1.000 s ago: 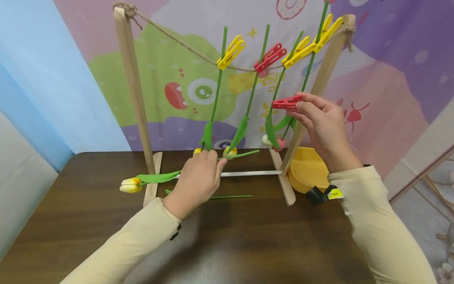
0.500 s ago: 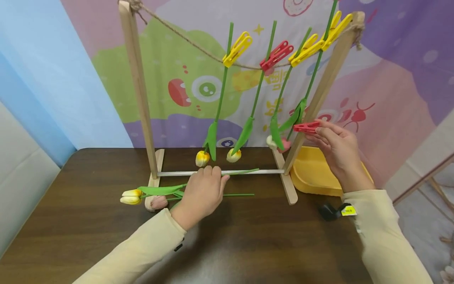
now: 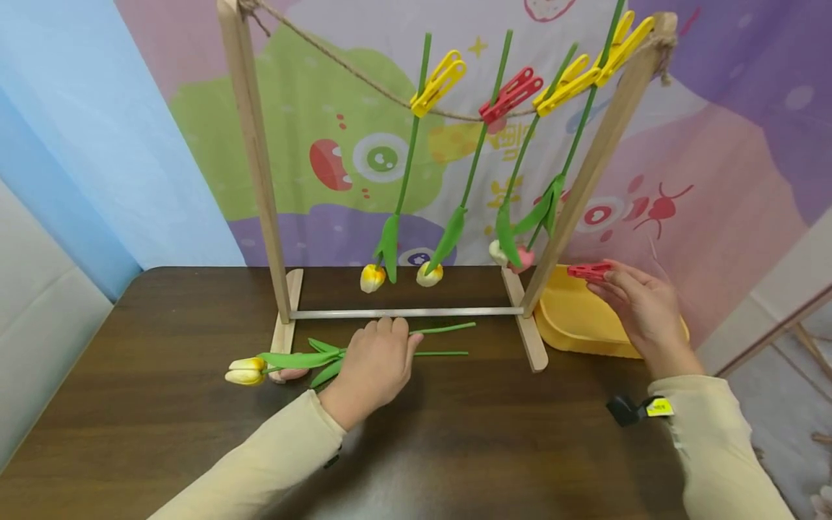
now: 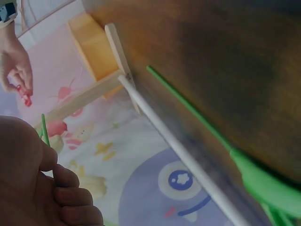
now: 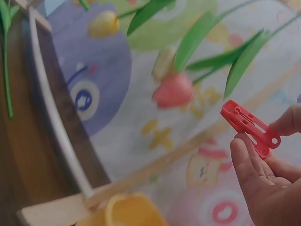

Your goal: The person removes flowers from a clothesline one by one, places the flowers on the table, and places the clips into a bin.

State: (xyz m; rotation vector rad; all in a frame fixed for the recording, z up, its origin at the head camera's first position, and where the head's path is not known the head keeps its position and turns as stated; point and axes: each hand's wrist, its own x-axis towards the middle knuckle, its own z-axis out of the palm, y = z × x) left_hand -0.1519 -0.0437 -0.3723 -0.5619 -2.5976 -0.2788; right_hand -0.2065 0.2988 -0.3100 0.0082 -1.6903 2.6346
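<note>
The left hand holds a yellow-and-white tulip by its stem low over the worktop, near a pink tulip; the right hand pinches a red clothespin beside a yellow tray. Beyond them, four tulips hang head-down, clipped to a rope.

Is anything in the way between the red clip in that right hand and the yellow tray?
Nothing visible. The right hand holds the red clip in the air near the yellow tray; the nearest wooden post stands to one side.
</note>
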